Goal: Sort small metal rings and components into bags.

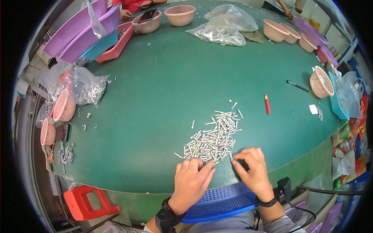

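A pile of small silvery metal parts (211,138), slim and rod-like with a widened end, lies on the green table in front of me. At its near edge, my left hand (190,180) has its fingers drawn together, the tips touching the closest parts. Whatever sits between those tips is too small to make out. To the right of the pile, my right hand (252,167) pinches one small metal part (231,156) between thumb and forefinger. Below both hands, a blue perforated basket (221,206) rests at the table edge over my lap.
A red pen-like stick (267,104) and a black pen (298,86) lie to the right. Plastic bags of metal parts (93,87) stand at left, near pink bowls (65,105). Stacked baskets (85,33) fill the far left. Other people's hands (289,14) show across the table (155,85).
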The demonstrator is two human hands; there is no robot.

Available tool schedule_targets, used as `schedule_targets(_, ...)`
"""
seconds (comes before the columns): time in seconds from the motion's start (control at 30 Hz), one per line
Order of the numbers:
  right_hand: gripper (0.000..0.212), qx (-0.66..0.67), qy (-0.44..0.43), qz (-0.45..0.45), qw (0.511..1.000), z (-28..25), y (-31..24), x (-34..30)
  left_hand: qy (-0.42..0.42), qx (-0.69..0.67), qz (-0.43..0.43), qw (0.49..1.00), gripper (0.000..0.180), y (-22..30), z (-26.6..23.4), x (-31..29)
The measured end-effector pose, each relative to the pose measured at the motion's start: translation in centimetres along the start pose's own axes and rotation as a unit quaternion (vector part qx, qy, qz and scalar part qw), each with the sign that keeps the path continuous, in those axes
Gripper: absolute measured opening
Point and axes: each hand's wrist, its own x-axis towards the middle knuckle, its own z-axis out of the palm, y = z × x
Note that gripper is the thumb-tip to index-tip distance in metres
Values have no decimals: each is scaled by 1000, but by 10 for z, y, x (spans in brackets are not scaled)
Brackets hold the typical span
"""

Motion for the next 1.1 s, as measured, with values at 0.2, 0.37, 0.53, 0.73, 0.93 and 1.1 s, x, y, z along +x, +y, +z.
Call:
schedule_targets(0.2, 10, 50, -33, -1, 998, -11, -3, -7, -9, -50, 13, 999, 20, -2, 1, -2)
schedule_targets(0.37, 10, 74, -15, 22, 997, -12, -3, -6, -7, -69, -10, 998, 20, -2, 1, -2)
schedule_targets(0.53, 12, 75, -19, 8, 997, -9, -7, -4, -10, -67, 4, 998, 19, -3, 3, -4)
schedule_targets(0.73, 17, -6, -47, 0, 999, 2, -14, -1, 0, -66, -16, 998, 17, -2, 3, -4)
schedule_targets(0.93, 14, 13, -69, -13, 997, 0, -9, -3, -3, -88, -6, 996, 16, -5, 3, -4)
schedule_targets(1.1, 13, 57, -74, -7, 996, -4, -9, -3, -9, -113, 9, 993, 13, -7, 1, -3)
